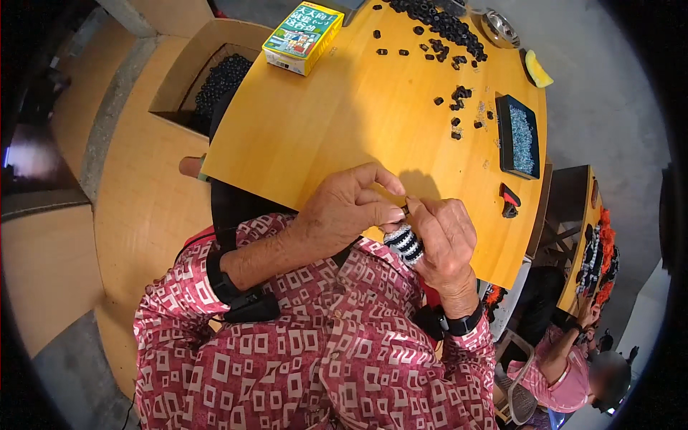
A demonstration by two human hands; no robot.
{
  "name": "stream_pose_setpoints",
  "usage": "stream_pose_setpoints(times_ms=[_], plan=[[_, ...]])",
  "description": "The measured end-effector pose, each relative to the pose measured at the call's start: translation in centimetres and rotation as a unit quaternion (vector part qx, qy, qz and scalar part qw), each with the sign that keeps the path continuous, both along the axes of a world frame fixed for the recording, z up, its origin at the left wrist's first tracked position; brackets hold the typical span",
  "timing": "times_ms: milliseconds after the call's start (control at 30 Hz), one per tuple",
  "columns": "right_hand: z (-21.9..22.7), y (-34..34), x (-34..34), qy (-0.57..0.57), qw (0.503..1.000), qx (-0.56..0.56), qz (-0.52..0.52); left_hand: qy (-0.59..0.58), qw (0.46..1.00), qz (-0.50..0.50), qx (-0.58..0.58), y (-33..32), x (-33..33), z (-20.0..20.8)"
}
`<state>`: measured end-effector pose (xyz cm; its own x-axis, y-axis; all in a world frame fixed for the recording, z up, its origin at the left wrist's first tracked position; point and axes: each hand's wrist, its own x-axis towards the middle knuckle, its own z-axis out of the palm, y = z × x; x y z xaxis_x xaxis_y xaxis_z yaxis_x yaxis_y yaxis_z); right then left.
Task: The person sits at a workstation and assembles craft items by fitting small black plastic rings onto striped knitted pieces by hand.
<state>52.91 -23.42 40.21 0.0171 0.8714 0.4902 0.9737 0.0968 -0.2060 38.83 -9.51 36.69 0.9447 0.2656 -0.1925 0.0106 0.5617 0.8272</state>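
My left hand (355, 203) and my right hand (446, 236) meet above the near part of the table. Both are closed, their fingertips pinching around a small black part (406, 210) that the fingers mostly cover. Anything else between the fingertips is too small to make out. A black-and-white striped knitted cloth (404, 244) sits against my right hand, just below the pinch. Similar small black parts (459, 97) lie scattered farther off, among tiny clear pieces (481, 109).
On the table (301, 136) stand a yellow-green carton (304, 39), a black tray (506, 136) of tiny bluish pieces and a red-and-black object (509, 199). A metal bowl (499, 29) is at the far edge. Left, a cardboard box (175, 79) holds black parts. A co-worker (559, 362) sits right.
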Motion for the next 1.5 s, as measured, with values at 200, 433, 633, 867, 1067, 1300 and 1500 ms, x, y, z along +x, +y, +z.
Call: stream_pose_setpoints(times_ms=[200,433,633,867,1067,1300,1500], plan=[[-0.8,-0.3,-0.3,0.038,0.998,0.037,-0.022,-0.003,1.0,-0.027,0.01,0.0,0.0,0.0],[-0.4,-0.4,-0.5,0.037,0.998,0.053,-0.019,0.065,0.991,-0.077,0.09,0.9,-0.4,1.5],[-0.4,-0.2,-0.7,0.033,0.999,0.037,-0.013,0.074,0.98,-0.056,0.176,0.3,-0.7,1.4],[-0.3,0.1,-0.8,0.047,0.997,0.06,0.005,0.007,0.986,0.004,0.168,-0.2,-0.5,1.5],[1.0,-0.1,-1.3,-0.006,0.998,0.002,-0.055,0.046,0.985,-0.013,0.166,-0.2,0.1,1.9],[0.4,-0.1,-0.9,0.068,0.996,-0.03,-0.041,0.061,0.994,0.002,0.095,0.5,-0.4,1.5],[0.8,-1.2,-0.8,0.121,0.991,-0.044,-0.028,0.042,0.993,-0.021,0.105,0.7,-0.4,0.8]])
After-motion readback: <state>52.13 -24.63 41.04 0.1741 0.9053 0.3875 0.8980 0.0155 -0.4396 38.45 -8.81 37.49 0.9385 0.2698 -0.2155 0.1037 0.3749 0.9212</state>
